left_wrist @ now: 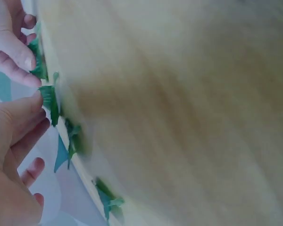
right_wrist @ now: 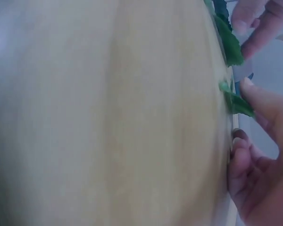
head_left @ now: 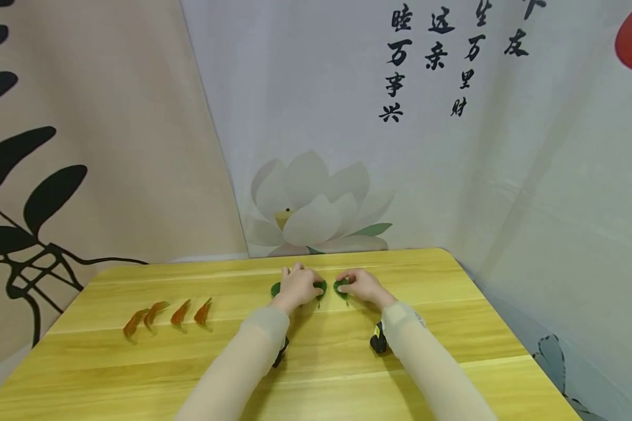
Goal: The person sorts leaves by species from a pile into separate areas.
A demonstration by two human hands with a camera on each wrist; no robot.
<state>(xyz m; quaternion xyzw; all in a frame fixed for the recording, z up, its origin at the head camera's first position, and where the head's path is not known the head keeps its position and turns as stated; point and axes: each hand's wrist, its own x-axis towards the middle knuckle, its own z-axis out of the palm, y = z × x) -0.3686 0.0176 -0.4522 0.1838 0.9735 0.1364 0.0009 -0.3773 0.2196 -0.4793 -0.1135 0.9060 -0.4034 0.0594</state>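
Near the far edge of the table, my left hand (head_left: 296, 287) pinches a serrated green leaf (head_left: 321, 286) between thumb and forefinger. Just to its right, my right hand (head_left: 365, 286) pinches a second green leaf (head_left: 340, 287) by its side; the leaf's short stem points toward me. Partly hidden behind the left hand is another green leaf (head_left: 275, 289). The left wrist view shows two further leaves on the table beyond the held ones, a nearer leaf (left_wrist: 73, 136) and a farther leaf (left_wrist: 107, 200). A narrow gap separates the two held leaves.
Several orange-red leaf-like pieces (head_left: 179, 314) with green ends lie in a loose row on the left of the wooden table (head_left: 337, 386). A printed cloth (head_left: 316, 128) with a lotus and black characters hangs behind the far edge.
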